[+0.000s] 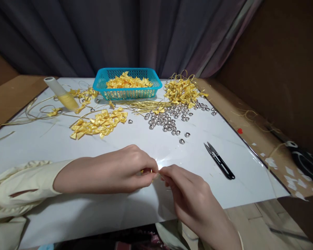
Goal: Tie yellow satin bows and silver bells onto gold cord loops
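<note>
My left hand [130, 170] and my right hand [190, 191] meet low over the white tabletop, thumb and finger of each pinched together and the tips almost touching. A scrap of yellow shows inside my left hand; it looks like one of the yellow ribbon bows, but most of it is covered by the fingers. What sits between my right fingertips is too small to make out. Beyond the hands lie a spread of yellow ribbon bows [100, 123] and a heap of silver beads [164, 119]. To the right rests a pair of black-handled thread snips [219, 161].
At the back stands a blue basket [127, 93] of yellow bows. Beside it are a pile of corded bows [182, 89] and a bundle of gold cords [146, 105]. A tube with yellow contents [61, 93] stands left. Black-handled scissors [306, 158] lie far right among paper scraps.
</note>
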Demonstrator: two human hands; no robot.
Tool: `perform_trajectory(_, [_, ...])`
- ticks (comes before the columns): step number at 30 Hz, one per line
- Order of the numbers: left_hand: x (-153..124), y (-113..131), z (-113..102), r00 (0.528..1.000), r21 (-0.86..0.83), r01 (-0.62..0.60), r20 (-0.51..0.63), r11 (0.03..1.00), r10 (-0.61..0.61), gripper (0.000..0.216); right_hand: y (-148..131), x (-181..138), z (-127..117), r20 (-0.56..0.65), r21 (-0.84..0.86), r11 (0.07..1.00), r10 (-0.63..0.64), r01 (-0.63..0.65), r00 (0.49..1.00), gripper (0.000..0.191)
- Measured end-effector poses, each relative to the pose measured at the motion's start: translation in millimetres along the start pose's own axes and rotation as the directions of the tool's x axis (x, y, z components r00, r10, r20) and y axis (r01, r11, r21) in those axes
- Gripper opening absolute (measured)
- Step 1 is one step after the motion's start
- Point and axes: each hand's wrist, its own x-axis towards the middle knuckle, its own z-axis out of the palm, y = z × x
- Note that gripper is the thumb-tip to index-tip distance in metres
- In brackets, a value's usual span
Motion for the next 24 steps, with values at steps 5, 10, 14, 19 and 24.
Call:
perform_trajectory(5, [0.7, -1.3, -0.4, 1.000, -0.015, 0.006, 0.006, 1.000, -0.006, 0.022, -1.0, 1.3, 0.7, -0.004, 0.008, 1.000, 0.012, -0.012, 1.000, 0.027])
perform_trajectory(10, [2.2, -1.5, -0.9, 1.000, -0.031, 0.008, 0.010, 0.999, -0.008, 0.021, 3.1, 0.0, -0.1, 0.001, 0.028, 0.999, 0.025, -0.025, 1.000, 0.030])
perform_trajectory(14, [1.8, -1.2, -1.2, 1.000, -0.057, 0.000, -0.004, 0.998, 0.000, 0.020, 6.1, -2.3, -2.4, -0.010, 0.044, 0.998, 0.033, -0.033, 0.999, 0.038])
perform_trajectory(19, [0.6, -1.4, -1.0, 1.000, -0.067, -0.006, -0.010, 0.998, 0.005, 0.020, 5.0, -2.8, -1.8, -0.008, 0.028, 0.999, 0.028, -0.028, 1.000, 0.038])
perform_trajectory(24, [-0.3, -0.5, -0.9, 1.000, -0.053, -0.007, -0.011, 0.999, 0.007, 0.021, 4.3, -0.1, -0.2, -0.001, 0.030, 0.999, 0.012, -0.012, 1.000, 0.035])
